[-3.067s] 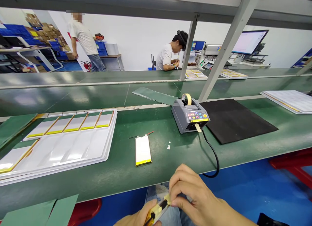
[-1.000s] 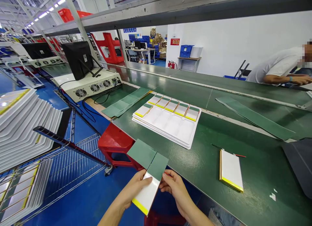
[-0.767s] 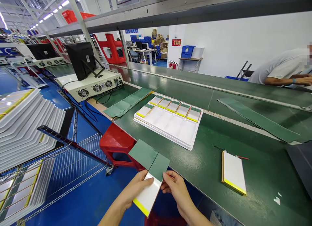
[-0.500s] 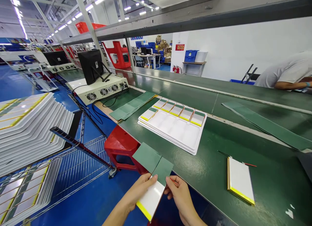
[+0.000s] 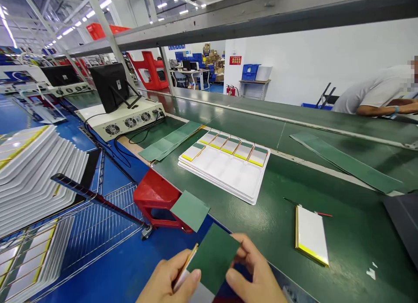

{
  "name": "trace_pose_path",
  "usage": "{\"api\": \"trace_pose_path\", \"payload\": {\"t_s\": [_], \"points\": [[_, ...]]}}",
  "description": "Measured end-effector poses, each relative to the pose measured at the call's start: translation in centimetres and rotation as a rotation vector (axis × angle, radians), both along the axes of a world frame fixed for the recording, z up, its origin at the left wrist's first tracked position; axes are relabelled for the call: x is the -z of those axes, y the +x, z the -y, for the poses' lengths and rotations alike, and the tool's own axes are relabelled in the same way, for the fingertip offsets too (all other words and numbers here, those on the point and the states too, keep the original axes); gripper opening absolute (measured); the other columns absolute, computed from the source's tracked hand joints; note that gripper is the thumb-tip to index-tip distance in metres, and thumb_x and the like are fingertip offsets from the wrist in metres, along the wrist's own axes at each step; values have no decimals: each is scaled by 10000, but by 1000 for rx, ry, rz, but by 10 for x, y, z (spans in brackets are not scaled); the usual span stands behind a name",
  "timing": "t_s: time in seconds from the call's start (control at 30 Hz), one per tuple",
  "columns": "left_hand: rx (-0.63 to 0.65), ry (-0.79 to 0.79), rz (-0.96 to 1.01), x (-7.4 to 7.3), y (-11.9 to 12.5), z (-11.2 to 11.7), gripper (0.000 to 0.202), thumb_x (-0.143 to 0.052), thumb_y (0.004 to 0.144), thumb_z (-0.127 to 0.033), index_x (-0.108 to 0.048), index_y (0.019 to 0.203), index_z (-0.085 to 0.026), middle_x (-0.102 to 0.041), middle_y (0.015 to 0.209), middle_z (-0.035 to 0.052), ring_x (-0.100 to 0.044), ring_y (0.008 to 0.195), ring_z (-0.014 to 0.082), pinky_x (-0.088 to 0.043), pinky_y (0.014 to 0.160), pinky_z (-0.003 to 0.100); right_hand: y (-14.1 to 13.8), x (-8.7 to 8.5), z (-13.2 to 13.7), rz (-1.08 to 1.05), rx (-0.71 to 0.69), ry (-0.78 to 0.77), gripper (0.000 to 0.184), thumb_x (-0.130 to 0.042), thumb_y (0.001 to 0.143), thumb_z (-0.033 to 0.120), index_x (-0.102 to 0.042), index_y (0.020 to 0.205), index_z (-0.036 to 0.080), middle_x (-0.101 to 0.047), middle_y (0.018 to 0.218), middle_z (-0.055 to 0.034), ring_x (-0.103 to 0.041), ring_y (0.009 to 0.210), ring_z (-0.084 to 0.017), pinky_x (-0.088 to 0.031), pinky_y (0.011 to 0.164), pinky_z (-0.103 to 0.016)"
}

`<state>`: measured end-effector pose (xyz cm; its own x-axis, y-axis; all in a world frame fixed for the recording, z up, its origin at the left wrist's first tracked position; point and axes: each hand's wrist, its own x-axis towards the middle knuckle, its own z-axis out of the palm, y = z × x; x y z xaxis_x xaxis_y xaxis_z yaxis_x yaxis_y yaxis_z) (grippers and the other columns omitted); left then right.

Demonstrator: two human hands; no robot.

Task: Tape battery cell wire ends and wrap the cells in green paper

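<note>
My left hand (image 5: 174, 274) is closed around a flat battery pack (image 5: 183, 268), seen tilted and largely covered. Across it lies a dark green sheet (image 5: 215, 255), with my left thumb at its lower left edge. Curled fingers of my right hand (image 5: 253, 272) grip the sheet's right edge. Just beyond my hands, a lighter green square sheet (image 5: 191, 210) overhangs the bench edge above a red stool. Another white battery pack (image 5: 311, 233) with a yellow end and red and black wires lies to the right on the bench.
A stack of white trays (image 5: 225, 174) holds several batteries in its top. Green strips (image 5: 171, 142) lie left of it, beside a fan-fitted box (image 5: 127, 120) with a monitor. A wire rack (image 5: 98, 246) and a red stool (image 5: 155, 194) stand left. A person (image 5: 375, 94) leans beyond the bench.
The battery has tilted in my left hand, and the green sheet now covers more of its visible face. My right hand has shifted along the sheet's edge. The view has moved slightly right.
</note>
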<state>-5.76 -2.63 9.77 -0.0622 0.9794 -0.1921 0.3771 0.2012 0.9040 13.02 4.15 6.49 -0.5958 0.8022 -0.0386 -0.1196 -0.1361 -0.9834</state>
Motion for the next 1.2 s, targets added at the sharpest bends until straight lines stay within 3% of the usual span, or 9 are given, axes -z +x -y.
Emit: {"api": "trace_pose_path", "payload": {"t_s": [0.07,0.23,0.37,0.57,0.67,0.77,0.93,1.07,1.2], "points": [[27,24,-158,1,6,2,339,-566,783,-452,-662,1050,-267,-694,769,-6,-582,617,165,-450,624,215,18,-17,-8,77,74,156,459,-607,769,551,-494,1051,207,-580,960,-60,-524,870,-198,-409,788,-303],[194,-1,-239,13,33,-8,632,-526,788,-363,-339,1389,-308,-508,499,-73,-389,439,137,-283,472,214,48,-35,-23,289,172,231,294,-583,827,440,-494,708,186,-467,695,13,-439,675,-142,-353,632,-244],[267,-9,-196,16,51,-12,791,-602,712,-305,-252,1421,-331,-384,493,-94,-309,494,132,-298,577,209,54,-22,-24,155,107,7,388,-696,742,467,-482,645,159,-422,598,41,-356,572,-99,-266,528,-213],[295,-143,-177,18,65,-22,909,-678,670,-405,-200,1437,-305,-458,539,-81,-420,650,163,-336,720,214,47,1,-15,-181,-130,-402,467,-781,649,481,-453,619,150,-409,566,56,-291,479,-49,-196,457,-186],[349,-157,-129,17,69,-33,776,-709,623,-477,-441,1333,-314,-590,675,-38,-456,704,181,-355,730,232,47,5,-12,-180,-160,-409,441,-736,712,467,-444,610,153,-374,569,64,-285,489,-49,-236,481,-179],[361,-49,84,16,75,-43,490,-645,655,-602,-683,978,-236,-624,790,12,-476,710,174,-368,689,234,51,4,-13,-88,-104,-217,417,-709,741,435,-439,593,153,-344,579,64,-285,535,-65,-257,511,-181],[279,-135,649,18,84,-48,553,-671,650,-621,-648,950,-157,-583,764,30,-510,708,148,-402,632,208,62,-3,-28,-227,-37,-123,427,-622,772,555,-627,890,144,-549,802,-32,-498,756,-154,-404,731,-258],[238,-205,733,18,86,-48,488,-718,639,-569,-673,858,-136,-585,693,30,-533,702,143,-416,637,200,65,-12,-37,-392,-355,-144,817,-709,600,669,-545,1213,155,-524,1172,-134,-479,1101,-282,-291,1018,-410],[229,-172,739,23,85,-51,472,-717,645,-563,-685,832,-131,-592,712,32,-508,651,114,-395,602,180,57,-15,-38,-329,-221,90,819,-718,580,666,-551,1203,160,-551,1118,-132,-518,1033,-279,-355,961,-427]]}}
